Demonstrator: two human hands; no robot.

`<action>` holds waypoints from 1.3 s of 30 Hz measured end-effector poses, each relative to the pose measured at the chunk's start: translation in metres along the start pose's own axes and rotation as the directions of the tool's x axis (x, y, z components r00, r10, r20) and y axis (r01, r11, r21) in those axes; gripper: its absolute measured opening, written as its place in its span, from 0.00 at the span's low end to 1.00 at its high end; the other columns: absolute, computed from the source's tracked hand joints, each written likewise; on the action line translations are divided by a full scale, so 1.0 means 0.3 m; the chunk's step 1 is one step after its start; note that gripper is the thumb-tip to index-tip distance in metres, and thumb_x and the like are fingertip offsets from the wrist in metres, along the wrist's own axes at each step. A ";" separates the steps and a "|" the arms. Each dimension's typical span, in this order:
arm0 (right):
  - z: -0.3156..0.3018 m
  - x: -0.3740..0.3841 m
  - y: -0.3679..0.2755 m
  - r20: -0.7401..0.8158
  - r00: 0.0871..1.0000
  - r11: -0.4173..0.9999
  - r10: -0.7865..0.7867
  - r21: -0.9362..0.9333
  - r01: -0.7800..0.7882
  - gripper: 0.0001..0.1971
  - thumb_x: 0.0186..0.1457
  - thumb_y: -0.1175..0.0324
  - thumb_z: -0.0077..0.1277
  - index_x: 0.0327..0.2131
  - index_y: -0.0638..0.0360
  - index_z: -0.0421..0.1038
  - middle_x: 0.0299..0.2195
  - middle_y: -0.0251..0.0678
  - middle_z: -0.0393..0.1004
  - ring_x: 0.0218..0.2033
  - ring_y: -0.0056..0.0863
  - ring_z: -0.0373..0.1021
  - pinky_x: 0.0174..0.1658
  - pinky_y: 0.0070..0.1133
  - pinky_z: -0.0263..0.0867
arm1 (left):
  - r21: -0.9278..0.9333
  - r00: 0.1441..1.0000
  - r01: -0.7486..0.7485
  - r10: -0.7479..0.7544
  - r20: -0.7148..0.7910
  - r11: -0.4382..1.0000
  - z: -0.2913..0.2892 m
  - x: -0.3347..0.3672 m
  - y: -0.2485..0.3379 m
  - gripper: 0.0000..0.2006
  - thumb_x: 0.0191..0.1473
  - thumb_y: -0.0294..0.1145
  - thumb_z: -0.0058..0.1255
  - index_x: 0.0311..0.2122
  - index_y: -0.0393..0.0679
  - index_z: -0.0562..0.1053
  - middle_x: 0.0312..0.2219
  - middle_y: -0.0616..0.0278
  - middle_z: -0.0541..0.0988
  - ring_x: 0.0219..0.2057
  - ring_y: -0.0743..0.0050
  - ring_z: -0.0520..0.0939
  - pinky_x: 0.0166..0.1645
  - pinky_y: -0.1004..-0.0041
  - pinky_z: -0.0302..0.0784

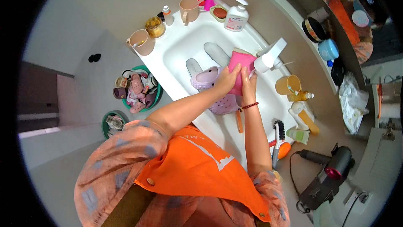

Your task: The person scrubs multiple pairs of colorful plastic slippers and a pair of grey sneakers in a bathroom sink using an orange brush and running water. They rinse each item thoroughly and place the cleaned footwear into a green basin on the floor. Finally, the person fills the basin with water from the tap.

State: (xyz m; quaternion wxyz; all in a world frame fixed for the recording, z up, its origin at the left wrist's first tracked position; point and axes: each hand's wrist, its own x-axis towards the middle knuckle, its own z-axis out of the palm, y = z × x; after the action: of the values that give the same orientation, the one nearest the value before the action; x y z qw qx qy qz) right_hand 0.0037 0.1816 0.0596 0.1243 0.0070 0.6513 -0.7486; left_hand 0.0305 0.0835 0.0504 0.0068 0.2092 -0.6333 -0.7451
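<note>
Both hands grip a pink sponge pad [240, 60] with a pale edge, just below the white faucet [269, 57] over the sink [176, 44]. My left hand [228, 78] is closed on its near left side, and my right hand [249, 85], with a red bead bracelet above it, is closed on its right side. Beneath my hands a lilac clog [206, 77] lies in the basin, with another lilac clog [225, 104] nearer me, partly hidden by my left forearm. Two grey insoles [216, 53] rest against the far left basin wall. Whether water is running I cannot tell.
Along the rim stand beige mugs [142, 43], a pump bottle [236, 16], a soap dish [218, 13] and a yellow cup [288, 85]. Brushes [278, 136] lie at the right, near a hair dryer [331, 176]. A green basin [156, 97] of shoes sits on the floor.
</note>
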 end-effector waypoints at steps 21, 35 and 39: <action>0.034 -0.017 -0.039 -0.075 0.994 0.997 0.075 0.031 -0.073 0.17 0.56 0.58 0.51 0.34 0.67 0.72 0.30 0.33 0.72 0.31 0.18 0.66 0.35 0.20 0.64 | -0.417 0.992 0.116 -0.088 0.087 0.902 0.023 -0.061 -0.028 0.24 0.58 0.49 0.44 0.40 0.32 0.73 0.33 0.59 0.77 0.32 0.77 0.77 0.35 0.73 0.73; 0.209 -0.008 0.185 -0.033 0.995 0.994 0.094 -0.059 -0.095 0.32 0.58 0.45 0.42 0.50 0.68 0.63 0.47 0.40 0.67 0.45 0.28 0.65 0.49 0.30 0.63 | 0.164 0.998 -0.056 0.054 0.015 0.985 -0.238 -0.045 -0.043 0.34 0.50 0.62 0.44 0.35 0.32 0.75 0.32 0.41 0.78 0.35 0.50 0.80 0.39 0.64 0.75; 0.274 -0.080 -0.037 0.141 0.980 0.985 0.139 -0.117 -0.123 0.38 0.56 0.36 0.35 0.57 0.59 0.58 0.54 0.42 0.62 0.53 0.30 0.60 0.54 0.33 0.56 | -0.011 0.995 -0.101 0.101 0.019 0.995 -0.472 -0.097 0.096 0.27 0.50 0.56 0.50 0.39 0.36 0.74 0.29 0.47 0.79 0.32 0.61 0.81 0.37 0.67 0.75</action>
State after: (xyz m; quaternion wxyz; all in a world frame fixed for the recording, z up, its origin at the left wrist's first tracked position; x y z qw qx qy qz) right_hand 0.0373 0.1068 0.0870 0.2220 -0.0126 0.6775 -0.7011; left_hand 0.0951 -0.0473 0.0708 0.0393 0.1696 -0.6392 -0.7491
